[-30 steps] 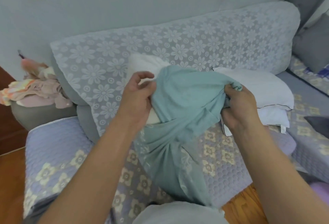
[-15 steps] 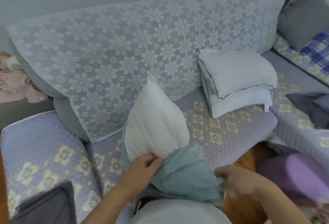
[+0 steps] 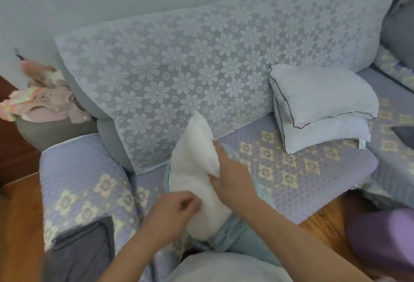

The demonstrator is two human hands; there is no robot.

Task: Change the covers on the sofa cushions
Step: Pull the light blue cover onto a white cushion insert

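One white insert [image 3: 197, 169], gripped by the right hand [image 3: 233, 176], stands in one teal cover [image 3: 235, 234]. The left hand [image 3: 172, 212] is curled against the insert; its grip cannot be determined. Two pale cushions [image 3: 322, 106] are stacked at the sofa [image 3: 313, 169] seat's rear right.

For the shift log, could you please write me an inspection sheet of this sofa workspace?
Surface: quilted sofa seat, floral pattern.
Job's things: white cushion insert mostly out of teal cover; two bare cushions stacked to the right.
Clutter: pink laundry pile; grey cloth on armrest.
Hands: left hand and right hand grip the insert.
Cables: nothing seen.
Surroundings: lace throw on backrest; wooden floor.
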